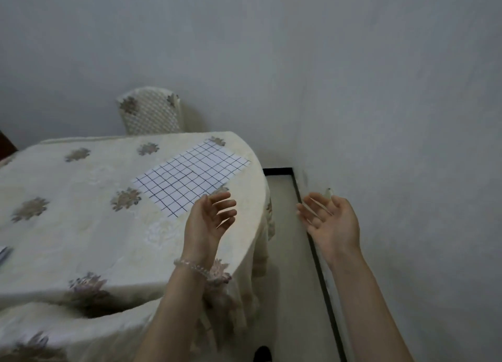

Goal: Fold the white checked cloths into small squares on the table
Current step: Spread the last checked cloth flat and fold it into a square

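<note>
A white checked cloth (pixel 190 177) lies flat as a long rectangle near the far right edge of the table (pixel 81 226), which wears a cream floral tablecloth. My left hand (pixel 209 220) hovers just in front of the cloth's near corner, palm turned inward, fingers loosely spread, holding nothing. My right hand (pixel 331 223) is raised off the table's right side, over the floor, palm up and fingers relaxed, empty. A bead bracelet circles my left wrist. A sliver of another checked cloth (pixel 4 254) shows at the left edge of the view.
A chair (pixel 150 114) with a matching cover stands behind the table against the grey wall. A second wall (pixel 407 144) runs close on the right, with a dark skirting strip (pixel 317 266) and a narrow band of pale floor between it and the table.
</note>
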The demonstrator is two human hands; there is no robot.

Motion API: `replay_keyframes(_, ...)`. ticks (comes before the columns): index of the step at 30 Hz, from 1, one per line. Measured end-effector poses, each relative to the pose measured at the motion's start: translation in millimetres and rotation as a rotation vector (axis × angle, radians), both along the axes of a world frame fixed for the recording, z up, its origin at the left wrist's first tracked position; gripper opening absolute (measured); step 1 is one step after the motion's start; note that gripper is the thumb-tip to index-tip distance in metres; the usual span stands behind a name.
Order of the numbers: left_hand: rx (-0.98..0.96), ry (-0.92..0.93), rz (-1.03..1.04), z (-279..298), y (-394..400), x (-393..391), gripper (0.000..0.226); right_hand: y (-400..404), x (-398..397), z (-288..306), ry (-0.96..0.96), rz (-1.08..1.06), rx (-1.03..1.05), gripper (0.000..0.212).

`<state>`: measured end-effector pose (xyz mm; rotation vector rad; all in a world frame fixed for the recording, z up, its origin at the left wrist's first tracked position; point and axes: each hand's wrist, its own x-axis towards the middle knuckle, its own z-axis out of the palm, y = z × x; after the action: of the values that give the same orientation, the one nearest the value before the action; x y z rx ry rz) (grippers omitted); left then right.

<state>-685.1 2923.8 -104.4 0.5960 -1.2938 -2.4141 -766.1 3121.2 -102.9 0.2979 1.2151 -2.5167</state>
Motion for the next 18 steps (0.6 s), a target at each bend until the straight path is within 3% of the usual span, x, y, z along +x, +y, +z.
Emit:
replay_keyframes(9,0.0,0.064,0.207,21,-90,-124,0.042,-86,-153,35,0.101,0.177,0.013,0.032)
replay_keyframes(18,0.039,-0.072,0.416,-20,-128,-204,0.042,-154,-281,-5,-0.043,0.399,0.026,0.032)
